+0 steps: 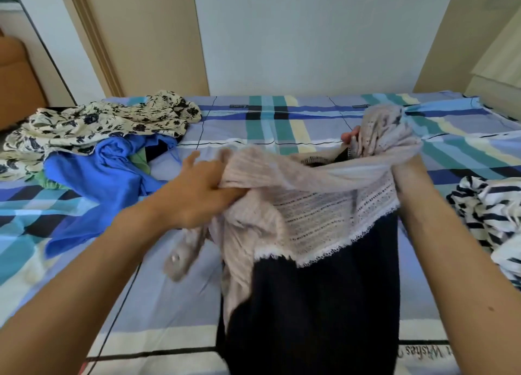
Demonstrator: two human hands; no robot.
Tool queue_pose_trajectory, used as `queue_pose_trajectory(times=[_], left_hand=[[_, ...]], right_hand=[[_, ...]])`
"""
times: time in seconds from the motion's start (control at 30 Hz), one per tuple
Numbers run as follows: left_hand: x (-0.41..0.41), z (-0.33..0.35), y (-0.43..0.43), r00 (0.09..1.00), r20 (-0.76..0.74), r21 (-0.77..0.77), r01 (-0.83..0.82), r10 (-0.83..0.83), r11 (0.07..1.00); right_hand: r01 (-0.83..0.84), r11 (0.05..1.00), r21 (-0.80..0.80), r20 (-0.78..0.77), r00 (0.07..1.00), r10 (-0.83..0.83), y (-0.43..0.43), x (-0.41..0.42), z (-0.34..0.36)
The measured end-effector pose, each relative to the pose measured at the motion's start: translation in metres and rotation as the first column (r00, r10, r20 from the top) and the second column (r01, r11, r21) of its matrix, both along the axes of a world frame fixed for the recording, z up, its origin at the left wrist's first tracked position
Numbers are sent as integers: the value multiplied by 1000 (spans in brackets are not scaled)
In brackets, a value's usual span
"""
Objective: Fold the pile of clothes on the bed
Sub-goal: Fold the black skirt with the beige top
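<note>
Both arms reach out from the near edge over the bed point(282, 120). Left hand point(197, 188) is turned palm-in, fingers curled tight round a bunch of the pink top point(310, 205), thumb lifted. Right hand point(349, 137) is buried in the top's other end, only fingertips peeping out on the far side, so I cannot tell its grip. Stretched between them, the top hangs over a dark garment point(324, 304) lying flat at the centre. Floral cloth point(98, 120) and blue cloth point(107, 182) are heaped far left, striped cloth point(487, 205) right.
</note>
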State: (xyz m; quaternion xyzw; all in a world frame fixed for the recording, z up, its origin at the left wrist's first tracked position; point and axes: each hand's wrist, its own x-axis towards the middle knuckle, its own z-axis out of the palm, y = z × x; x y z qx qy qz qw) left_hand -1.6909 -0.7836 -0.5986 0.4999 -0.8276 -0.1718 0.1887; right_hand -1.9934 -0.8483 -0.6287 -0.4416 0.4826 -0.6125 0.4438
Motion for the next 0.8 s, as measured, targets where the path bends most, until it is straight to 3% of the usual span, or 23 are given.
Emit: queue_pose_trajectory(times=[0.03, 0.07, 0.17, 0.23, 0.3, 0.37, 0.4, 0.47, 0.57, 0.67, 0.8], left_hand=[[9, -5, -7, 999, 33, -85, -23, 26, 996], [16, -9, -11, 999, -26, -92, -38, 35, 995], [23, -9, -14, 915, -394, 8, -94, 90, 996], [26, -5, -13, 775, -616, 112, -93, 143, 989], [29, -5, -13, 576, -797, 223, 2, 181, 975], [30, -4, -12, 400, -881, 304, 73, 251, 950], [31, -5, -12, 360, -896, 314, 97, 261, 944], [30, -6, -10, 344, -896, 330, 91, 282, 939], [30, -8, -8, 399, -861, 363, 53, 314, 930], [33, -9, -5, 374, -851, 427, 83, 368, 901], [49, -9, 0, 365, -890, 385, 281, 273, 879]], right_hand=[[-104, 994, -41, 21, 994, 105, 3, 2, 2], [-165, 984, -72, -23, 986, 163, 8, 5, 5], [-212, 975, -65, -150, 968, 200, 8, 7, -3], [-229, 973, -2, -202, 953, 224, 5, 2, -14], [-280, 959, 52, -233, 930, 284, 7, -1, -19], [-360, 932, 34, -179, 916, 360, 12, -1, -17], [-400, 916, 11, -107, 911, 399, 13, -2, -16], [-486, 873, -30, 10, 873, 487, 17, -4, -13], [-614, 790, 1, 19, 789, 613, 29, -11, -9], [-662, 741, 110, 31, 748, 663, 36, -19, -13], [-518, 847, 118, 38, 855, 517, 43, -17, -10]])
